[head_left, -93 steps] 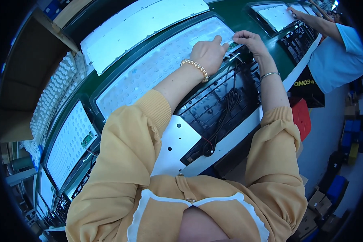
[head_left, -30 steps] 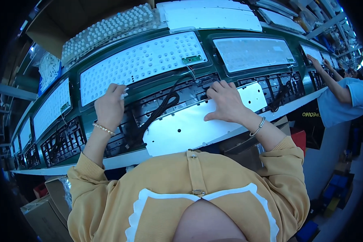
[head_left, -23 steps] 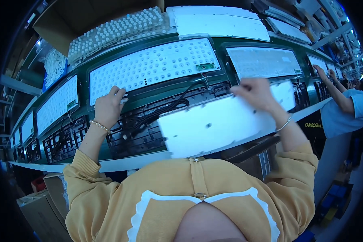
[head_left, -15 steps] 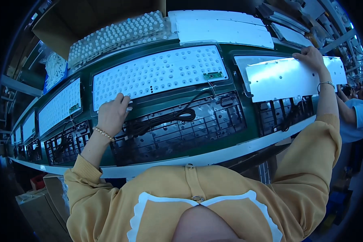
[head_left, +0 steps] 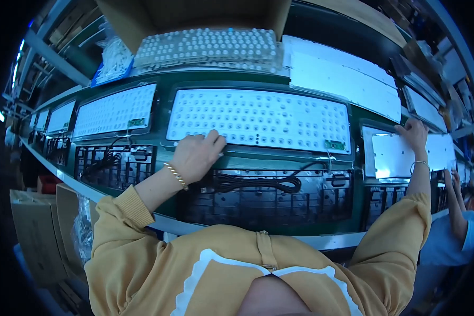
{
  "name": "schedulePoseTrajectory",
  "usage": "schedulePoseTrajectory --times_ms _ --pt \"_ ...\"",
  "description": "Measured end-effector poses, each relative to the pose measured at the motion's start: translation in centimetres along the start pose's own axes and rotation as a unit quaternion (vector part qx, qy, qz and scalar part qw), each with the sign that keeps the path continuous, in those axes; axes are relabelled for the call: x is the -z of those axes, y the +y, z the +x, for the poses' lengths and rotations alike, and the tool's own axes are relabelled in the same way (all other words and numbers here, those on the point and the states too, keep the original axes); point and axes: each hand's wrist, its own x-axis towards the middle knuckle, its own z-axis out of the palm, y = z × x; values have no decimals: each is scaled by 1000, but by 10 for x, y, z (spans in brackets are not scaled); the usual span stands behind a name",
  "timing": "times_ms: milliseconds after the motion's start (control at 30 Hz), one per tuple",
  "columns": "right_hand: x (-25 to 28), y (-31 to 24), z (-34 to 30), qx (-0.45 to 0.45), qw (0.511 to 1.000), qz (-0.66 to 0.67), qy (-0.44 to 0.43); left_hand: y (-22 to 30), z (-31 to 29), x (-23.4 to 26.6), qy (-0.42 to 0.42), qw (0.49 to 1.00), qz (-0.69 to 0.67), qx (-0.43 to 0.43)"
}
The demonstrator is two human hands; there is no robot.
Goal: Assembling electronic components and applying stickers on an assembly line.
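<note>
A white keyboard sheet with rows of small round domes [head_left: 258,118] lies in a clear-edged tray in front of me. My left hand [head_left: 197,155] is at its lower left edge, fingers bent together; what they hold, if anything, is hidden. Below that sheet lies a black keyboard casing [head_left: 263,203] with a coiled black cable [head_left: 263,183] on it. A small green circuit board [head_left: 335,145] sits at the sheet's right corner, wired toward the casing. At the right, my right hand [head_left: 415,136] grips the upper edge of a smooth white plate [head_left: 392,158].
Stacked clear sheets with white domes [head_left: 205,47] stand at the back before a cardboard box [head_left: 216,13]. Large white plates [head_left: 342,73] lie right of them. More domed sheets [head_left: 116,110] and casings line the left. Another person's arm [head_left: 456,208] is at far right.
The view has turned, so the bench appears further right and lower. My left hand has slid slightly right along the domed sheet's lower edge. My right hand still grips the white plate.
</note>
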Motion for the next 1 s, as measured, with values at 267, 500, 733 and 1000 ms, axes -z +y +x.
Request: schedulePoseTrajectory --times_ms 267,500,733,1000 --pt "68 -318 6 190 955 201 103 -70 -79 9 20 996 -70 -50" --pt "134 -548 -23 250 962 94 58 -130 -155 44 11 992 -104 -70" --pt "148 -540 -32 357 895 118 240 -151 -188 56 16 990 -109 -87" --pt "146 -499 -35 356 836 277 312 -137 -180 9 -5 994 -100 -52"
